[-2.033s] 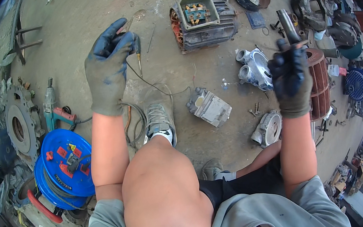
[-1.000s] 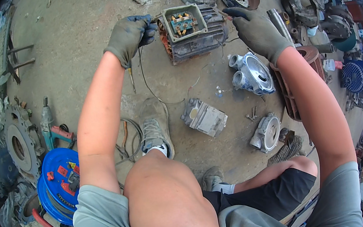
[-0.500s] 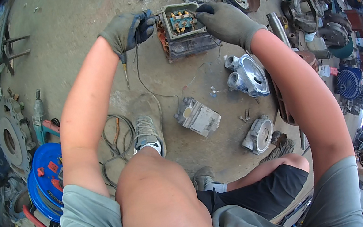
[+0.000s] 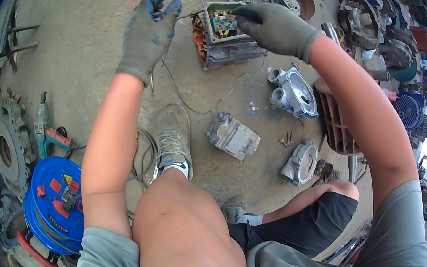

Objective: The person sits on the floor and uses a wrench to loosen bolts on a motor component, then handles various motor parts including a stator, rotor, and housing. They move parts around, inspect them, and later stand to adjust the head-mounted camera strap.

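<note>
My left hand [image 4: 148,37], in a grey-green glove with dark blue fingertips, is raised left of an electric motor [image 4: 229,54], its thumb apart from its bent fingers. Between that thumb and the motor's open terminal box [image 4: 210,28] is a thin red-and-dark rod [image 4: 191,14]; I see no grip on it. A thin dark wire [image 4: 174,81] runs down from beside the hand toward the floor. Inside the box sits a blue terminal block [image 4: 223,22] with brass-coloured links. My gloved right hand [image 4: 278,28] is closed at the box's right rim; what its fingers hold is hidden.
On the floor lie a grey metal housing [image 4: 233,137], a round flanged housing [image 4: 296,92] and a smaller one [image 4: 302,163]. A blue cable reel [image 4: 56,200] and a power tool [image 4: 51,134] stand left. Motor parts [image 4: 361,23] crowd the right side.
My left hand has opened from a closed grip, turning its fingers upward and shifting slightly away from the terminal box. My right hand stays at the box's right rim. The view has shifted slightly.
</note>
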`<state>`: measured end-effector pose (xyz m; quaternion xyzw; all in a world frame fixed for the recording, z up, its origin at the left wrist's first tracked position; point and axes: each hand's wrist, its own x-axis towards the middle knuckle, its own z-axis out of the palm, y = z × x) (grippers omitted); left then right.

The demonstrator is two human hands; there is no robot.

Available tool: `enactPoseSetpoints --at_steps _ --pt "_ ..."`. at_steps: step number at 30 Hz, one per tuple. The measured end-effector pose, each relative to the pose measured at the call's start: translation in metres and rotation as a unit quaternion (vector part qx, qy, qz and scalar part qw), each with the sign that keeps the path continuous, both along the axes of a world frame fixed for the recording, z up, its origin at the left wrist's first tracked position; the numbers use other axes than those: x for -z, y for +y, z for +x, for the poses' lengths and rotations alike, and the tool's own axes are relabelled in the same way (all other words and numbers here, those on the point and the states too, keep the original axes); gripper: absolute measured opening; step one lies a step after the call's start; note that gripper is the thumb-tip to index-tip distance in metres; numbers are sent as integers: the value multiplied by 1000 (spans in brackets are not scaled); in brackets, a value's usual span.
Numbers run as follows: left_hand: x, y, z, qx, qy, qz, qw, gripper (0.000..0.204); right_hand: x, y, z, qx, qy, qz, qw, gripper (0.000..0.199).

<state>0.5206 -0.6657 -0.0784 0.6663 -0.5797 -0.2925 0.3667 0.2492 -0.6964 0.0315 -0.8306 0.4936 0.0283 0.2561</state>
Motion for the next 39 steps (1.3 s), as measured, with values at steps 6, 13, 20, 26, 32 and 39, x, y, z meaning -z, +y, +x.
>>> enactPoseSetpoints --at_steps 6,13,20,26,32,39 --pt "19 -18 4 130 109 118 978 61 5 14 -13 -26 -1 28 999 43" --pt "48 -52 17 217 334 253 882 37 14 -4 -10 -37 31 4 999 45" --pt "34 -51 11 176 286 267 903 29 10 -2 -11 -40 8 -16 999 44" --pt "18 -47 4 161 229 244 928 27 13 -7 -12 -50 48 24 997 44" --pt "-5 -52 -3 175 149 242 943 32 9 -14 2 -114 140 -54 982 41" --pt "-22 -51 -4 200 137 242 940 37 6 -26 7 -125 164 -57 977 39"
